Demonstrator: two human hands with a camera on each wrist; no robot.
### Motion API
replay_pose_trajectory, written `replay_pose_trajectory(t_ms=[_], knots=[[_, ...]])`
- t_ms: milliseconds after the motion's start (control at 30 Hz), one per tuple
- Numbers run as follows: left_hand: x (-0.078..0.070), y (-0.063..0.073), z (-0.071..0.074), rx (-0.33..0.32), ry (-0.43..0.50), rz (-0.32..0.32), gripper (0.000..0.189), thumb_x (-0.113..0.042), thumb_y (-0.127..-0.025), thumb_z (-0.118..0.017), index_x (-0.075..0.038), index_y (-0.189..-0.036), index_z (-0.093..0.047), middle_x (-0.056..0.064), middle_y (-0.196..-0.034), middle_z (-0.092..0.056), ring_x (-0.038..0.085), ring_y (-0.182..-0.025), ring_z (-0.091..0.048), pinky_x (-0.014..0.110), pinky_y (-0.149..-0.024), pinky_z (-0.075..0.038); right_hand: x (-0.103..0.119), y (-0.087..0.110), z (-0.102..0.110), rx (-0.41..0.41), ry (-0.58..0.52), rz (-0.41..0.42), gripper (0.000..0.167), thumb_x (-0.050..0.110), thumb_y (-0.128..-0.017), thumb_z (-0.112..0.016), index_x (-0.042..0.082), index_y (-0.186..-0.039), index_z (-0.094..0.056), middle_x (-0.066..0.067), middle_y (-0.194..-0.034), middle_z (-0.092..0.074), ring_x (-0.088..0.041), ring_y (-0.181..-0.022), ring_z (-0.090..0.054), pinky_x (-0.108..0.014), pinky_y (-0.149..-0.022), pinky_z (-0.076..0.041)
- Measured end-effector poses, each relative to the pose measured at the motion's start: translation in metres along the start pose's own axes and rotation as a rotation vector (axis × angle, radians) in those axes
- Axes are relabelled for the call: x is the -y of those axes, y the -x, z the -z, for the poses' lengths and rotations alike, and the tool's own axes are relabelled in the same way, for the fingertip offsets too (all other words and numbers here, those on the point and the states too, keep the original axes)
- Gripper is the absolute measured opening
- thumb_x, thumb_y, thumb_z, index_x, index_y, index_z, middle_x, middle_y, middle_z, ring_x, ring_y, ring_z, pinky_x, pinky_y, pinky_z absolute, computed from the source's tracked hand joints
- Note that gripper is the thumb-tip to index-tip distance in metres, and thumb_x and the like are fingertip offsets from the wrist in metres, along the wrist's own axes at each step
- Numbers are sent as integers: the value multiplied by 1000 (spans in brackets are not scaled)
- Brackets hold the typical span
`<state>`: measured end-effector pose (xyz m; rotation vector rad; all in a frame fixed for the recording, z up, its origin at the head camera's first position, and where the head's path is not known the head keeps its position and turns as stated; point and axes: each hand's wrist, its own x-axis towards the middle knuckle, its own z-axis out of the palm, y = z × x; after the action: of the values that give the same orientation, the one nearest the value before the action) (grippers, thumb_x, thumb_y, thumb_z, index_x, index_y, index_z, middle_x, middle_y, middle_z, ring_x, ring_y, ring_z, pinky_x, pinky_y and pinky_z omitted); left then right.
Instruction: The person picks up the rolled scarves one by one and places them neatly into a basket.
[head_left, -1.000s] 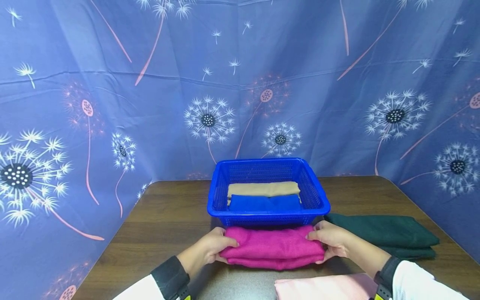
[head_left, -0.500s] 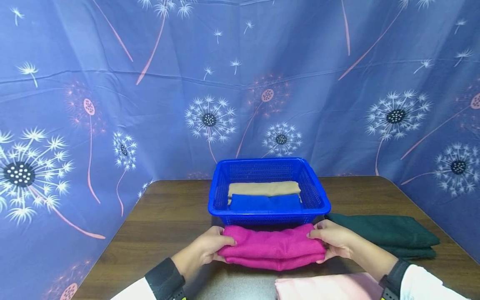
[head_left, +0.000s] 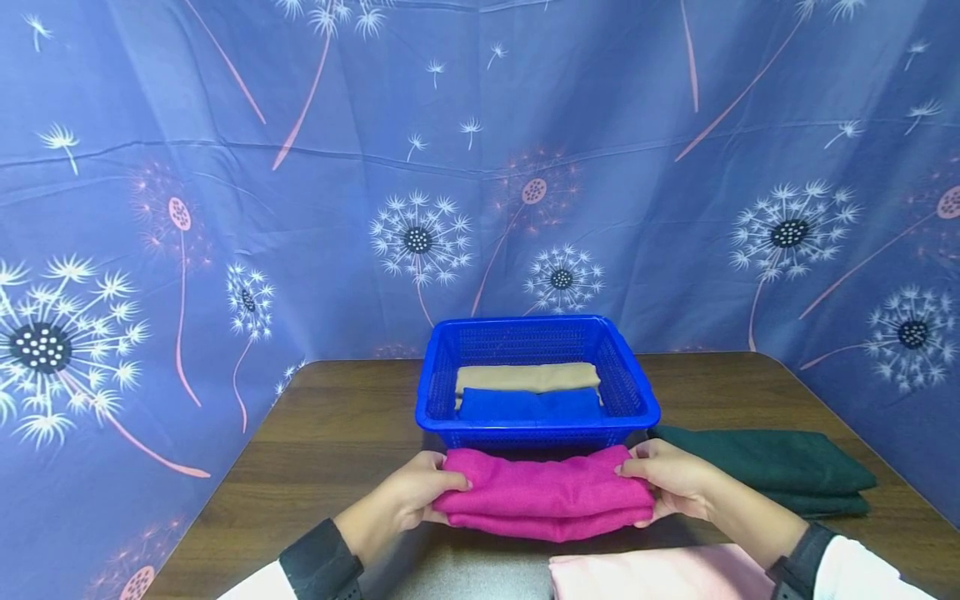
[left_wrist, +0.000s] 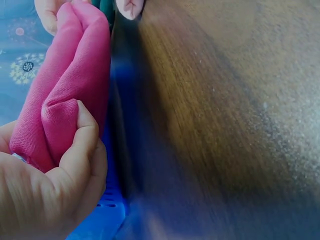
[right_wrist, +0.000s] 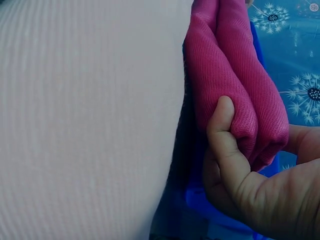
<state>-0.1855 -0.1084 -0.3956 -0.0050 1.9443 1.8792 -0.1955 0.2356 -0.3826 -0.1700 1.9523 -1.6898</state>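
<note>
Folded, ribbed magenta cloth (head_left: 546,493) has lifted slightly.

Magenta cloth (head_left: 546,493), beige cloth (head_left: 528,377), blue cloth (head_left: 531,405), dark-green cloth (head_left: 776,461), pale-pink cloth (head_left: 654,575) — all were plain; the basket (head_left: 536,424) was blue, the table (head_left: 352,408) wood-grained brown, the backdrop (head_left: 330,225) blue with white and pink dandelions (head_left: 562,280).

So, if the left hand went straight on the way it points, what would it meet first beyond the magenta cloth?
Past the magenta cloth it holds, the left hand would likely meet the front of the blue basket; its height against the basket is hard to judge.
</note>
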Motion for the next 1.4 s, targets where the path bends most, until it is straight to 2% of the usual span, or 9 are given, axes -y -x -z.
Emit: replay_pose_trajectory(t_ms=[633, 1000, 1400], knots=[[-6, 16, 0, -1, -2, -7, 36, -2, -81, -62, 8, -110, -43, 15, -85, -60, 21, -69, -64, 38, -61, -59, 6, 13, -4, 28, -13, 13, 20, 12, -95, -50, -5, -104, -45, -15, -84, -65, -25, -71, -67, -36, -58, -58], [-18, 28, -1, 8, -5, -12, 41, -1, -83, -62, 12, -115, -41, 17, -89, -60, 22, -74, -65, 45, -69, -59, 15, 24, -5, 43, -26, 10, 25, 14, -97, -52, -7, -109, -43, -17, -90, -63, -27, -76, -67, -40, -62, -59], [-28, 34, -4, 28, 10, -22, 41, -1, -84, -62, 11, -117, -41, 17, -92, -60, 21, -74, -66, 43, -67, -59, 21, 32, -3, 60, -38, 24, 28, 14, -98, -50, -8, -113, -42, -16, -92, -64, -27, -78, -67, -43, -64, -58]])
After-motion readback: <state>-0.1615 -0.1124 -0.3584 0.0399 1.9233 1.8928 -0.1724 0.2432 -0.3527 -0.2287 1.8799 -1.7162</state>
